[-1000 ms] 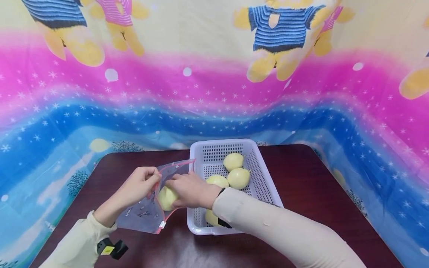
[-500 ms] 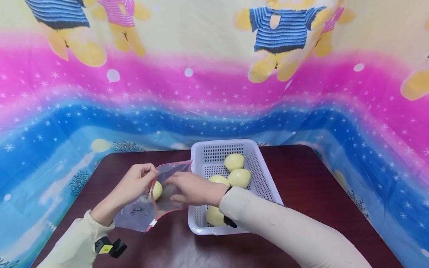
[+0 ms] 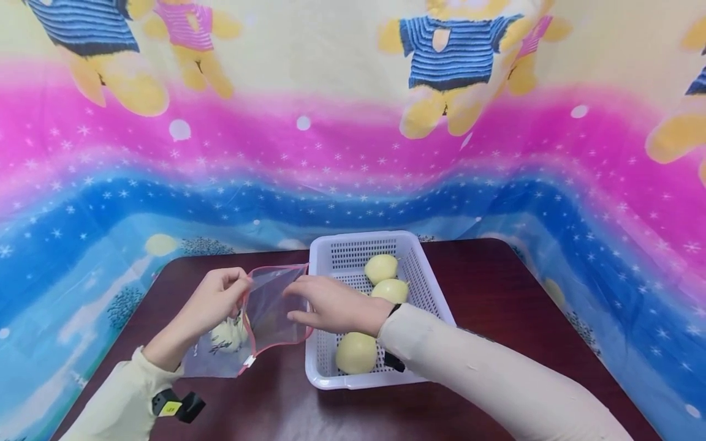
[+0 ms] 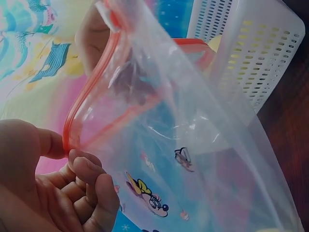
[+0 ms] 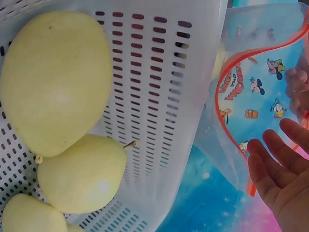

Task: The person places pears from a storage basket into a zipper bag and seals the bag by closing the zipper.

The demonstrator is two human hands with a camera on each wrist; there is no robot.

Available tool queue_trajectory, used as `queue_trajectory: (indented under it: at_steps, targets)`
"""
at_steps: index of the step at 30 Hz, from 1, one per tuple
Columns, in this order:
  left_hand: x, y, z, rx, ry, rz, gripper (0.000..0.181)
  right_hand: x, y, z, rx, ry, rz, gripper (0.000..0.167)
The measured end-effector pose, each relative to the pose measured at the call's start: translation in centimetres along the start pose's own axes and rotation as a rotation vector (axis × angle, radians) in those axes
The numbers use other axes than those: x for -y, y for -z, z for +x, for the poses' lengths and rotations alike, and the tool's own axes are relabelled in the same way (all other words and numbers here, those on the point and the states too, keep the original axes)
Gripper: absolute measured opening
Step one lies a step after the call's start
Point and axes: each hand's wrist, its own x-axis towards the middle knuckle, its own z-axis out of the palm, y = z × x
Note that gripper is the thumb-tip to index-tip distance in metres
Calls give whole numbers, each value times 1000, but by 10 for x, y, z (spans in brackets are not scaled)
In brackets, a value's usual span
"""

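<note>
Lying deeper in the bag point(image 3: 274, 312), the fruit point(image 3: 227, 335).

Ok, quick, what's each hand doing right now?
Left hand: closed, pinching the bag.
Right hand: open, holding nothing.

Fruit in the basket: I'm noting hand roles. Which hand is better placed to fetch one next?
Probably the right hand: it is empty, relaxed and nearer the fruit in the basket. The left hand pinches the bag by its edge.

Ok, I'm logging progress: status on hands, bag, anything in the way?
Left hand pinching open bag. Right hand at its mouth, holding nothing. Pale fruit inside. Only right hand appears in the way.
</note>
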Motion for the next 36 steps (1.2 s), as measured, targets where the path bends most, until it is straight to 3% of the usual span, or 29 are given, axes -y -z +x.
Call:
queue_trajectory:
  at_steps: [21, 36]
  targets:
    - [3, 3, 1, -25, -5, -7, 30, -22, 5, -29, -1, -59, 30, 33]
    - [4, 4, 2, -33, 11, -22, 31, -46, 11, -47, 9, -113, -5, 37]
